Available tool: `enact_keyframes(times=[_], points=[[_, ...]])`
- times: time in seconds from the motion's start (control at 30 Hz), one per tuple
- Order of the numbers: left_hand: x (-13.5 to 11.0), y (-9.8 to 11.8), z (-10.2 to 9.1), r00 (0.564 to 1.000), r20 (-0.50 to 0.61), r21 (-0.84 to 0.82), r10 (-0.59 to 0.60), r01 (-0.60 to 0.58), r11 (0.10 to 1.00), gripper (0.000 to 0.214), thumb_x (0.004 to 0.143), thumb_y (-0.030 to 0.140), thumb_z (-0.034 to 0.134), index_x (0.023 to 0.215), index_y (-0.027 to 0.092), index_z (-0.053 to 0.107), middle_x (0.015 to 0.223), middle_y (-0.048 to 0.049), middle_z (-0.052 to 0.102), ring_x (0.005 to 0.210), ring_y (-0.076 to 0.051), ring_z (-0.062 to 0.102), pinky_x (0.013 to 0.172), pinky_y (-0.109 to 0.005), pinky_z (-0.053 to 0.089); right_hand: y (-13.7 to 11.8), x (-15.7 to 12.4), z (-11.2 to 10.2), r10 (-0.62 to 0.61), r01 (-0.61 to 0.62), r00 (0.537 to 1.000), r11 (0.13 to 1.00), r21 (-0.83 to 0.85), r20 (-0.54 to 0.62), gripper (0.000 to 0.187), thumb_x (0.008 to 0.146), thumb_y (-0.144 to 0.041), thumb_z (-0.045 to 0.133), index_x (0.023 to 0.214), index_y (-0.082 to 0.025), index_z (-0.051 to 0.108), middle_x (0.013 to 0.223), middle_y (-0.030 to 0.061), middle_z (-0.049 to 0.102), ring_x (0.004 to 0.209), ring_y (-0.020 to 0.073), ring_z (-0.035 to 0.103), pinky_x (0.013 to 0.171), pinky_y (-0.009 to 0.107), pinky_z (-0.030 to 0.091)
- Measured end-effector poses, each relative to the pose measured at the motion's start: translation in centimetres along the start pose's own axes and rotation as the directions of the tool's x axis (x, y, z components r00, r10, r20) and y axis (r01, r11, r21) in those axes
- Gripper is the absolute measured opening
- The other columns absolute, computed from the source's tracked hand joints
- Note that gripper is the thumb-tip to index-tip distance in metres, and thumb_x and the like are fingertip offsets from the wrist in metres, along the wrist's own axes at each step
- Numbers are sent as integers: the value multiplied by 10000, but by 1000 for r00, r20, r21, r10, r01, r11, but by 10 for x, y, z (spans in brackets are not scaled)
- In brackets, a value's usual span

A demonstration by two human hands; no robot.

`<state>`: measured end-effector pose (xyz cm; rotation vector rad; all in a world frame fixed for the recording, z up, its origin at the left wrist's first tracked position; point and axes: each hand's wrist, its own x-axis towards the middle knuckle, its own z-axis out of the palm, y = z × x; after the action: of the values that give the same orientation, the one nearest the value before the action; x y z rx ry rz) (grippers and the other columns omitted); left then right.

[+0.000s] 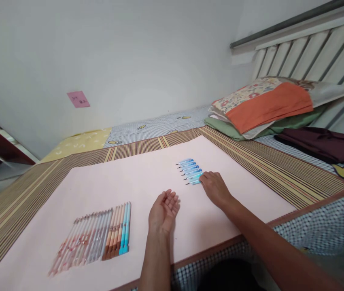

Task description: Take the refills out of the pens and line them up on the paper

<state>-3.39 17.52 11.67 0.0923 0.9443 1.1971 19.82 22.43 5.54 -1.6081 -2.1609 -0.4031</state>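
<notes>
Several short blue pencils [190, 166] with dark pointed tips lie in a neat row on a pale pink sheet, tips to the left. My right hand [216, 186] is at the near end of this row, its fingers closed on the blunt end of the nearest short blue pencil [194, 182]. To the left, my left hand [163, 209] hovers over the sheet, palm turned up, fingers slightly curled and holding nothing. Further left lies a row of long slim pens [94, 234], side by side: clear and pinkish, then brown-orange, then light blue at the right end.
The pink sheet [105, 186] covers a striped mat [281, 173] on a bed. Folded pillows [269, 105] and dark maroon cloth [323, 143] lie at the right, by a white radiator [305, 56]. A pink note [78, 99] is on the wall.
</notes>
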Motion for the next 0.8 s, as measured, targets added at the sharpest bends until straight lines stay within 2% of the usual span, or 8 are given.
enact_keyframes(times=[0.17, 0.3, 0.4, 0.47, 0.53, 0.6, 0.67, 0.8], points=[[-1, 0, 1, 1000, -1, 4, 2, -2, 1000, 159, 990, 176, 552, 918, 100, 672, 789, -68, 712, 616, -133, 690, 554, -235, 556, -2, 0, 0, 2, -2, 1000, 1000, 1, 0, 222, 951, -46, 513, 837, -180, 648, 866, 61, 663, 839, 222, 548, 788, 349, 288], [0, 0, 1, 1000, 0, 0, 6, -6, 1000, 151, 985, 170, 558, 913, 101, 672, 784, -69, 711, 615, -136, 690, 554, -238, 559, 1, -1, -5, 22, -20, 999, 997, 76, -28, 215, 932, -47, 504, 902, -189, 663, 917, 71, 684, 871, 228, 568, 800, 351, 319], [0, 0, 1, 1000, -1, -7, 9, -9, 1000, 152, 984, 169, 557, 910, 103, 672, 788, -73, 713, 618, -136, 691, 560, -239, 563, 12, -4, -8, 156, -134, 983, 970, 201, -101, 217, 912, -76, 518, 1005, -196, 674, 1002, 81, 708, 912, 233, 599, 805, 348, 362], [0, 0, 1, 1000, 4, -8, 3, -3, 1000, 151, 984, 171, 558, 911, 106, 673, 787, -72, 713, 621, -137, 692, 563, -240, 565, 23, -8, -7, 287, -242, 950, 926, 290, -124, 217, 893, -96, 527, 1009, -203, 676, 1013, 78, 717, 928, 237, 621, 811, 348, 398], [0, -1, 1, 1000, 6, -5, 0, 0, 1000, 150, 984, 171, 560, 913, 103, 673, 786, -71, 712, 622, -139, 693, 562, -241, 565, 32, -11, -4, 383, -324, 918, 873, 364, -104, 201, 869, -110, 537, 973, -211, 677, 996, 67, 720, 932, 233, 640, 824, 348, 431], [0, -1, 1, 1000, 6, 0, 2, -2, 1000, 152, 983, 168, 559, 910, 99, 673, 792, -73, 713, 621, -139, 694, 561, -243, 564, 37, -14, -2, 428, -367, 901, 835, 410, -65, 184, 848, -124, 550, 945, -216, 676, 983, 55, 718, 929, 225, 653, 838, 347, 455], [0, -2, 1, 1000, 11, 4, 1, -1, 1000, 155, 983, 166, 556, 907, 97, 672, 805, -80, 718, 623, -140, 696, 559, -244, 564, 38, -16, -1, 423, -367, 905, 823, 433, -38, 164, 845, -141, 559, 928, -220, 676, 976, 48, 715, 917, 218, 655, 838, 343, 468], [0, -2, 1, 1000, 13, 9, 2, -2, 1000, 155, 983, 166, 553, 904, 101, 671, 806, -84, 720, 629, -145, 698, 551, -247, 562, 32, -14, -2, 330, -283, 943, 858, 429, -36, 159, 855, -139, 570, 936, -223, 678, 973, 49, 703, 929, 218, 637, 844, 335, 473]])
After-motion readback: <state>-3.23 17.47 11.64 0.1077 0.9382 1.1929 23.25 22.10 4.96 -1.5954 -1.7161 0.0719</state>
